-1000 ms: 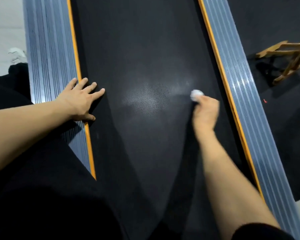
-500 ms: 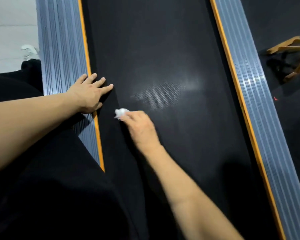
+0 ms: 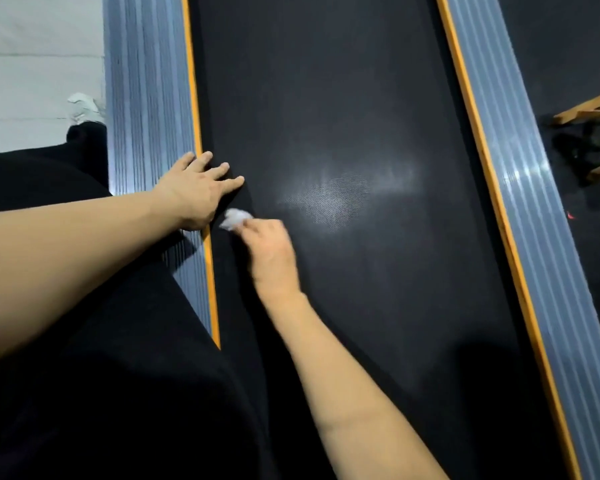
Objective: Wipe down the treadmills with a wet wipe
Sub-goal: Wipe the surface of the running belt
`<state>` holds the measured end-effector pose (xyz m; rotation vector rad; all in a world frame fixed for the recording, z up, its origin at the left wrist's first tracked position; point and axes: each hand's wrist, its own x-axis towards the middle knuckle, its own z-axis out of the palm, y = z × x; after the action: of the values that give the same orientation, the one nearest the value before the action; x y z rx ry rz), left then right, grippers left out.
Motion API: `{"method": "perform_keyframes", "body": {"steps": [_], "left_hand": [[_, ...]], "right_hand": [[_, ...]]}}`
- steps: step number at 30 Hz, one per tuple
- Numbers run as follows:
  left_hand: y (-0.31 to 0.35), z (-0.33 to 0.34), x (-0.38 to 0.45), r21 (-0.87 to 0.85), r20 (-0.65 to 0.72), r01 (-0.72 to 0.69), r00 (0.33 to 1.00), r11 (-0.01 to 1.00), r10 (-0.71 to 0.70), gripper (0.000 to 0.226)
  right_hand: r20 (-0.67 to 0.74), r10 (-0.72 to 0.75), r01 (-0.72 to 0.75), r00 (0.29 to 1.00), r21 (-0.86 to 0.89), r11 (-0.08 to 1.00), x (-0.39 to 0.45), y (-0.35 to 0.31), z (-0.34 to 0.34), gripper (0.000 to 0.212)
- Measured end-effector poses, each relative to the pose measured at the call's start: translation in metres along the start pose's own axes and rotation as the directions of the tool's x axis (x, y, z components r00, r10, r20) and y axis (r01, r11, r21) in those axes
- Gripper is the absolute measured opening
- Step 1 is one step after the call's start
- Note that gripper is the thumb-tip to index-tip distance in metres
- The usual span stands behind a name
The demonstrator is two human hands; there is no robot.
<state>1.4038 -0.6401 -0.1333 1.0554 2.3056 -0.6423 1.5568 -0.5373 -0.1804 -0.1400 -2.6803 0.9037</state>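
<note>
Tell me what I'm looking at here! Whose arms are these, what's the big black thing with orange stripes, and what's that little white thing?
These are one person's two arms. The camera sits on the person's head and looks down, so you see what that person sees.

The big black strip is the treadmill belt, the part that people run on. Along each side runs an orange line and next to it a grey ridged rail for standing on.

The left hand lies flat with fingers spread, partly on the rail and partly on the belt, as if for support. The right hand has a grip on a scrunched-up white wet wipe and presses it on the belt, close to the left hand. That hand looks blurry. The pale shiny patch could be light on the belt.

On the right, something wooden rests on dark floor.
</note>
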Motion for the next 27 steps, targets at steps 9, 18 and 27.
{"method": "perform_keyframes", "body": {"steps": [9,18,27], "left_hand": [[-0.001,-0.007,0.012,-0.1,-0.233,-0.049,0.972,0.994,0.024,0.056],[-0.029,-0.016,0.036,0.038,-0.357,-0.083,0.93,0.996,0.091,0.042],[-0.036,-0.007,0.025,0.083,-0.186,-0.047,0.981,0.995,0.061,0.061]], "right_hand": [[-0.354,0.341,-0.465,0.871,-0.37,0.804,0.022,0.196,-0.155,0.033],[-0.342,0.456,-0.526,0.822,-0.148,0.838,0.045,0.128,-0.085,0.029],[0.11,-0.084,0.1,0.99,-0.153,0.983,0.018,0.039,-0.017,0.021]]}}
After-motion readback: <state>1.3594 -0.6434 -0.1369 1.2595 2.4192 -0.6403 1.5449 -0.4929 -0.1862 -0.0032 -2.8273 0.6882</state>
